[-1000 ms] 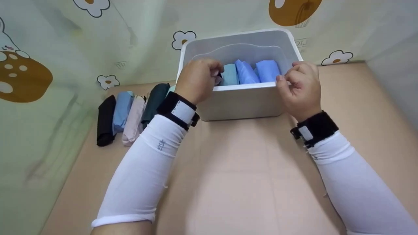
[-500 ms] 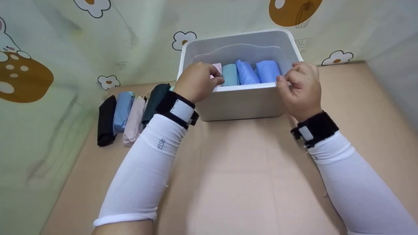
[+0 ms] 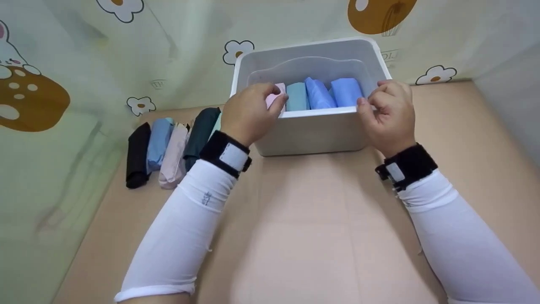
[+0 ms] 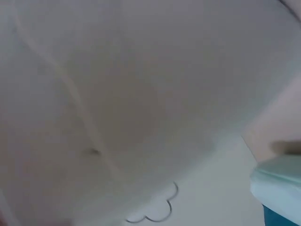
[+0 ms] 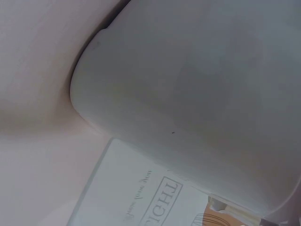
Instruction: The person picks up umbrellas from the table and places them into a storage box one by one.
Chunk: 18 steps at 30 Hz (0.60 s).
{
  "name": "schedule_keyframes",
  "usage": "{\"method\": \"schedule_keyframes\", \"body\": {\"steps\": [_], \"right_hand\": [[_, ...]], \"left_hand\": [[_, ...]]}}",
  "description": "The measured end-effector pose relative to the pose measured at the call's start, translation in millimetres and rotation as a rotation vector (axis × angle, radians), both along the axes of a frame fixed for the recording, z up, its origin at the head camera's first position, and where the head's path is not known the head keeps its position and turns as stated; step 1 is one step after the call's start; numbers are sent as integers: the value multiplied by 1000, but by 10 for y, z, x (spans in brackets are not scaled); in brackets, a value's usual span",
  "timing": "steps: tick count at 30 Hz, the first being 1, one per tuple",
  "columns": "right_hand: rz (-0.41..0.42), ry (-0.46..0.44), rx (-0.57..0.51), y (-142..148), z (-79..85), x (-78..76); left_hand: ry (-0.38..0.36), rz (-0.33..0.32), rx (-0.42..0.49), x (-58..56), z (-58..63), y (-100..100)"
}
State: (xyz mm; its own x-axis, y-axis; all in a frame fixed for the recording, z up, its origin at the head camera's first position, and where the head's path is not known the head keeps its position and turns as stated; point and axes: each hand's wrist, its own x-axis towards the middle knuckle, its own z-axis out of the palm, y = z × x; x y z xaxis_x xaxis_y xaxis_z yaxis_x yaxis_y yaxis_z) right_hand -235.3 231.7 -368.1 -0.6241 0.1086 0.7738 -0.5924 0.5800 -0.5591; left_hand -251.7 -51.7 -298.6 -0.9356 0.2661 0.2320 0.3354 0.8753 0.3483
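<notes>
A white storage bin (image 3: 310,133) stands at the back, with folded cloth bundles upright inside: a pink one (image 3: 277,99), a teal one (image 3: 298,97) and two blue ones, one (image 3: 346,92) at the right. My left hand (image 3: 252,112) is over the bin's front left rim, thumb and fingers parted beside the pink bundle; its far fingers are partly hidden. My right hand (image 3: 389,112) grips the rim at the right front corner. Both wrist views show mostly the bin's outer wall (image 5: 188,94), without fingers.
Left of the bin, several rolled cloths lie in a row on the tan surface (image 3: 303,236): black (image 3: 138,156), light blue (image 3: 159,143), pale pink (image 3: 174,156), dark green (image 3: 202,131), and a mint one (image 4: 277,188) partly behind my left wrist. A printed curtain (image 3: 181,55) hangs behind.
My left hand has let go of the pink bundle, drawn back slightly toward me and parted its fingers, leaving the bundle standing beside the teal one. My right hand has not moved.
</notes>
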Motion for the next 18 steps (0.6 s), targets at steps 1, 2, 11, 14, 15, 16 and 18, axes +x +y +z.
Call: {"method": "schedule_keyframes", "body": {"steps": [1, 2, 11, 14, 15, 16, 18], "right_hand": [[-1, -4, 1, 1, 1, 4], [-1, -7, 3, 2, 2, 7], [0, -7, 0, -12, 3, 9], [-5, -11, 8, -4, 1, 7], [-5, -14, 9, -3, 0, 5], [-5, -16, 8, -1, -2, 3], [-5, -21, 3, 3, -5, -3]], "left_hand": [[33, -11, -11, 16, -39, -42], [63, -23, -21, 32, -76, -93], [59, 0, -32, 255, -319, -711], [33, 33, -28, 342, -344, -875], [27, 46, -21, 368, -344, -919], [19, 58, -18, 396, -340, -963], [11, 85, -22, 442, -336, -1046]]}}
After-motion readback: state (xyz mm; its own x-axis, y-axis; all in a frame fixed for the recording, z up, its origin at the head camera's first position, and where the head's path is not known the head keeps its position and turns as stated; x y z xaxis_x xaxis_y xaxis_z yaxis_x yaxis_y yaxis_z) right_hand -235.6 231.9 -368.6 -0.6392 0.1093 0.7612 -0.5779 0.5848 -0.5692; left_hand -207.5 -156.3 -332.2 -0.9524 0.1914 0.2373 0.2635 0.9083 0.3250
